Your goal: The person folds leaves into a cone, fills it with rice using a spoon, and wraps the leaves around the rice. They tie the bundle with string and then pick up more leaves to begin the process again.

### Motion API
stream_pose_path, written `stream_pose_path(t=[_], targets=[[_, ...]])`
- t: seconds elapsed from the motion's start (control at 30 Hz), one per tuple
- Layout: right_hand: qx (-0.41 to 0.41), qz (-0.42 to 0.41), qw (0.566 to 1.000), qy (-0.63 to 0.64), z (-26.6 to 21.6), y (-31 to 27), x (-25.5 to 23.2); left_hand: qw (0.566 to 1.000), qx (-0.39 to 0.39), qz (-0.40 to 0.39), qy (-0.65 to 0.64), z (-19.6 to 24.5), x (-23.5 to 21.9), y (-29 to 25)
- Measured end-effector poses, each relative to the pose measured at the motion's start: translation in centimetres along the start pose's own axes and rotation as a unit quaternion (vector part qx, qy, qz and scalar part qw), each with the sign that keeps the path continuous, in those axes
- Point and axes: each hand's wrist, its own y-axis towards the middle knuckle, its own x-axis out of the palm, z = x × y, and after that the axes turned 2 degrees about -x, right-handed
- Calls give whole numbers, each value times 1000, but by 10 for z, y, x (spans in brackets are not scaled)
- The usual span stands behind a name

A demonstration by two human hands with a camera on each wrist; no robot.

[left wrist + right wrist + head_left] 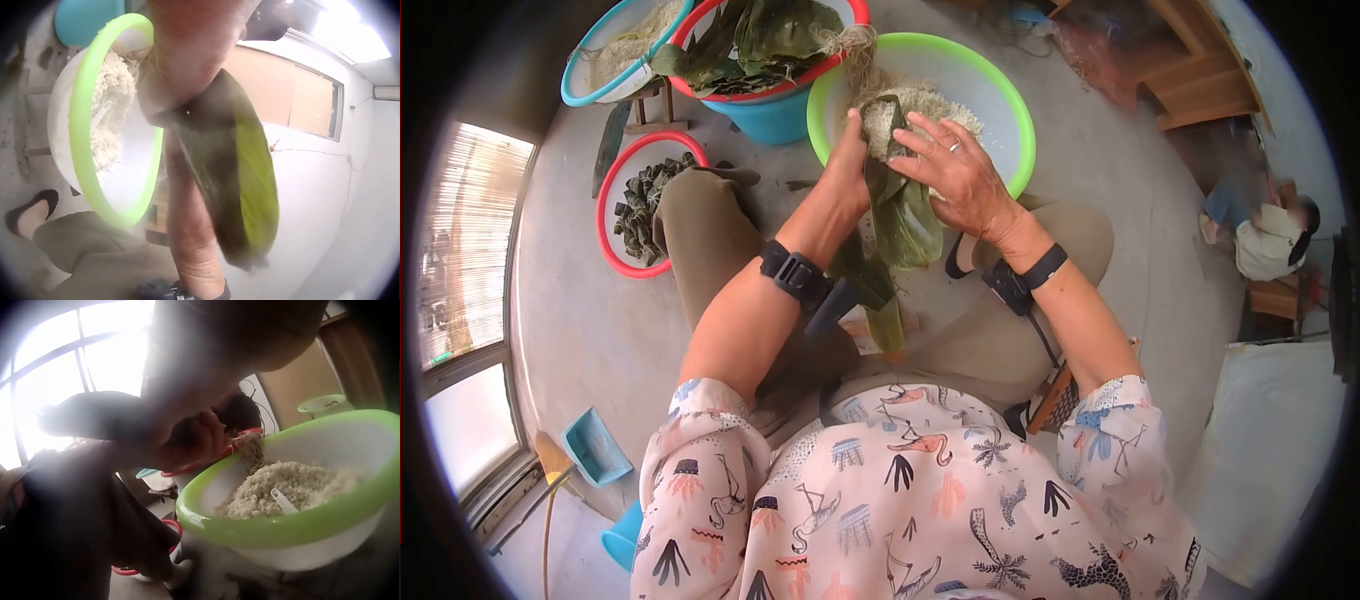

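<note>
My left hand grips a long green leaf, folded at its upper end around white rice. In the left wrist view the loose part of the leaf hangs below that hand. My right hand, with a ring on one finger, lies over the leaf from the other side, its fingers spread and nearly straight beside the rice; its thumb is hidden. Both hands are above the near part of a green-rimmed basin. Loose rice and a white spoon handle are inside it.
A red-rimmed tub of leaves stands on the left, with a blue-rimmed basin beyond it. Leaf-wrapped parcels fill a red-rimmed basin by the left knee. A blue dustpan lies on the floor; another person is at far right.
</note>
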Motion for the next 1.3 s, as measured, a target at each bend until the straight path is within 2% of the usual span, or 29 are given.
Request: stream_pose_path(t=[0.2,0.27,0.3,0.4,0.47,0.5,0.57,0.6,0.67,0.7,0.77,0.87,0.97,1.3], targets=[[-5,24,1000,4,5,1,4,1000,-7,1,16,-2,4,-2],[22,50,998,44,6,3,4,998,-24,38,35,0,15,-10],[19,49,998,43,5,5,4,999,-27,22,-2,-1,10,-4],[37,76,995,57,4,11,5,1000,-24,9,10,-3,0,0],[79,135,985,73,4,16,9,1000,-8,5,-2,-4,5,-4],[76,135,985,72,2,18,10,1000,7,1,-13,-5,7,-6],[126,165,975,84,-1,24,10,999,28,-2,21,-7,2,1],[124,165,975,83,-1,25,11,997,47,-4,55,-6,4,2],[204,142,962,110,-1,28,12,997,58,-9,54,-7,7,1],[202,144,963,108,-1,30,12,996,67,-13,52,-8,9,-1],[301,122,940,103,0,35,11,996,73,-20,51,-7,15,-5],[329,152,926,101,5,41,18,994,87,-39,61,-6,13,-1],[348,176,910,139,5,47,20,989,108,-61,77,-3,13,0],[343,226,902,135,4,59,21,983,154,-87,56,1,19,-2]])
